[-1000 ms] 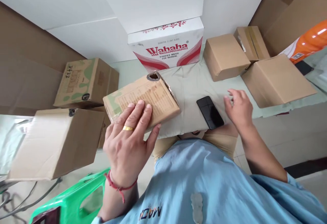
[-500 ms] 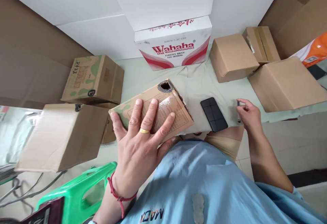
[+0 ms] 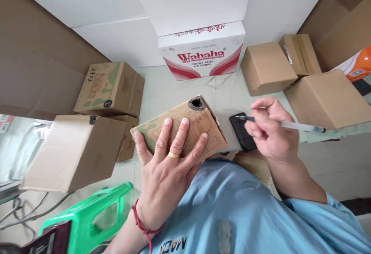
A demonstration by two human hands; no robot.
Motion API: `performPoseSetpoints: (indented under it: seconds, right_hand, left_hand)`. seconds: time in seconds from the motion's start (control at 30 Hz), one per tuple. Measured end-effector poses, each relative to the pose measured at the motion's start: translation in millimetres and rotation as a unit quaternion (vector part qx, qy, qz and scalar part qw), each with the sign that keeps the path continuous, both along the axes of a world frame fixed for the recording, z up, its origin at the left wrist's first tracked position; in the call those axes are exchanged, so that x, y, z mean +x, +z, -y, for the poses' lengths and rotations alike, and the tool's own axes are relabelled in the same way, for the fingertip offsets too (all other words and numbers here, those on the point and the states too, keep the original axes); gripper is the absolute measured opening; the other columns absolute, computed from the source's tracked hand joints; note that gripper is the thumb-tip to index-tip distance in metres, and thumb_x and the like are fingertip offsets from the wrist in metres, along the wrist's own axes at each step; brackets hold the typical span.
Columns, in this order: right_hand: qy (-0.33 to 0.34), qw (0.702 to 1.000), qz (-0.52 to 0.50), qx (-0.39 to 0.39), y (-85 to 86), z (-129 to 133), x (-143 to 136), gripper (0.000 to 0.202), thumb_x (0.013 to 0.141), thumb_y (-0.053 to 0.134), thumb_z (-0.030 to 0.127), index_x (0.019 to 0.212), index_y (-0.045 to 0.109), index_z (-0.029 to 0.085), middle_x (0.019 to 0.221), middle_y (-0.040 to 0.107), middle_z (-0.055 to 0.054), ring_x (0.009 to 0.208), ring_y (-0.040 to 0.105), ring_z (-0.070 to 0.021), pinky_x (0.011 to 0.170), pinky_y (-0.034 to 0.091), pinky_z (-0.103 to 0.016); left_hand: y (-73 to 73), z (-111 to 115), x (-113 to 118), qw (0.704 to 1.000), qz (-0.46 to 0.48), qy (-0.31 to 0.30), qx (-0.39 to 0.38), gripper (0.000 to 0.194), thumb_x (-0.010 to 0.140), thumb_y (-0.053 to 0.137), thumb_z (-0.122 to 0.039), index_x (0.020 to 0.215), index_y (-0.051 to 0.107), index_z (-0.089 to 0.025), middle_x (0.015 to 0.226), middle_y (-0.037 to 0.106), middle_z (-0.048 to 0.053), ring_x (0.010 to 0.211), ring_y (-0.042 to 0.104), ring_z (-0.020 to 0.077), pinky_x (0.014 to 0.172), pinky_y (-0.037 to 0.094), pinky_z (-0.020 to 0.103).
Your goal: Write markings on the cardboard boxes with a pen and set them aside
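My left hand [image 3: 165,180] lies across a small cardboard box [image 3: 199,126], fingers spread flat over its printed top face; the thumb is partly hidden under the palm's near side. The box has green patches, fine print and a ragged hole with a dark rim at its far corner. To the right, my right hand [image 3: 272,130] is closed round a pen [image 3: 292,125], its bare dark tip pointing left toward the box, apart from it. Below that hand a black phone [image 3: 242,134] lies on the table, partly covered.
A white and red Wahaha carton [image 3: 203,57] stands at the back. Plain cardboard boxes [image 3: 268,68] sit on the right, and another printed box [image 3: 110,88] at left behind a larger plain box [image 3: 72,149]. A green plastic stool [image 3: 87,215] stands on the floor at lower left.
My right hand has risen from the table's edge and moved left, over the phone, with the pen now plainly visible in it. My left hand stays on the box.
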State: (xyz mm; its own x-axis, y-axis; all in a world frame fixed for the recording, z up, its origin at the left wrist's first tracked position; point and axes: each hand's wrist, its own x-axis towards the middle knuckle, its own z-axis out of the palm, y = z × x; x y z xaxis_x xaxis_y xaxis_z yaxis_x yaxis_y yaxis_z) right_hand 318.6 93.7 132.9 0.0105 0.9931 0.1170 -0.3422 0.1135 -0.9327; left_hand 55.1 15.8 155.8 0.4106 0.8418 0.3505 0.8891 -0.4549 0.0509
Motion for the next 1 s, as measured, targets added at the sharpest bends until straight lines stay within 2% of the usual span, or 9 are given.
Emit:
performPoseSetpoints:
  seconds: [0.1,0.17,0.23,0.37,0.6,0.73,0.9,1.0]
  right_hand:
    - [0.043,0.995,0.072,0.056,11.2,-2,-25,0.021,0.099,0.085,0.04,0.113,0.077,0.026,0.08,0.074,0.002,0.067,0.069,-0.0129,0.061,0.055,-0.026]
    - [0.036,0.988,0.109,0.101,15.0,-7,-39,0.018,0.101,0.083,0.037,0.113,0.077,0.026,0.091,0.079,0.0,0.078,0.074,-0.0147,0.073,0.06,-0.029]
    - [0.011,0.981,0.136,0.141,17.3,-12,-52,0.013,0.104,0.078,0.035,0.11,0.076,0.024,0.09,0.077,0.001,0.075,0.072,-0.0132,0.073,0.059,-0.028]
    - [-0.016,0.966,0.189,0.176,19.4,-18,-70,0.016,0.109,0.068,0.037,0.104,0.072,0.022,0.075,0.068,0.003,0.062,0.06,-0.0108,0.06,0.05,-0.025]
    - [-0.037,0.94,0.277,0.196,21.2,-16,-77,0.013,0.111,0.066,0.035,0.113,0.072,0.023,0.091,0.078,-0.001,0.074,0.072,-0.0136,0.07,0.057,-0.028]
    - [-0.032,0.933,0.295,0.205,23.2,-14,-75,0.01,0.109,0.066,0.031,0.11,0.072,0.023,0.087,0.078,0.0,0.072,0.071,-0.0129,0.068,0.056,-0.027]
    - [-0.061,0.939,0.28,0.19,21.5,-9,-75,0.007,0.105,0.068,0.028,0.102,0.071,0.023,0.071,0.066,0.005,0.059,0.057,-0.0101,0.057,0.047,-0.024]
    - [-0.079,0.938,0.279,0.189,19.1,-7,-74,0.008,0.102,0.069,0.027,0.095,0.07,0.023,0.068,0.061,0.006,0.055,0.049,-0.009,0.053,0.042,-0.023]
  left_hand:
    - [-1.3,1,1,1.0,0.003,-0.001,0.005,0.06,0.102,0.082,-0.037,0.158,0.064,-0.038,0.176,0.054,0.013,0.172,0.036,0.0432,0.14,-0.001,0.076]
    - [-2.0,2,1,1.0,0.004,-0.003,0.008,0.061,0.101,0.083,-0.036,0.159,0.064,-0.039,0.177,0.053,0.013,0.171,0.037,0.0437,0.14,-0.001,0.077]
    - [-2.5,3,2,1.0,0.006,-0.005,0.01,0.064,0.1,0.084,-0.036,0.16,0.063,-0.039,0.177,0.053,0.012,0.171,0.038,0.044,0.14,-0.001,0.078]
    - [-3.5,5,2,1.0,0.01,-0.004,0.011,0.064,0.1,0.085,-0.037,0.16,0.063,-0.039,0.177,0.052,0.011,0.171,0.038,0.0436,0.14,-0.002,0.077]
    - [-5.2,5,4,1.0,0.012,-0.004,0.019,0.062,0.103,0.081,-0.038,0.161,0.062,-0.039,0.177,0.053,0.01,0.171,0.039,0.043,0.14,-0.003,0.077]
    - [-5.5,5,3,1.0,0.016,-0.008,0.019,0.06,0.104,0.08,-0.037,0.161,0.062,-0.038,0.177,0.053,0.01,0.171,0.039,0.0422,0.14,-0.003,0.077]
    - [-5.6,6,3,1.0,0.014,-0.005,0.015,0.061,0.103,0.081,-0.038,0.161,0.062,-0.039,0.178,0.052,0.009,0.17,0.041,0.0423,0.14,-0.004,0.077]
    - [-5.4,6,3,1.0,0.011,-0.004,0.014,0.064,0.101,0.084,-0.038,0.161,0.062,-0.039,0.178,0.052,0.009,0.17,0.041,0.0426,0.14,-0.003,0.077]
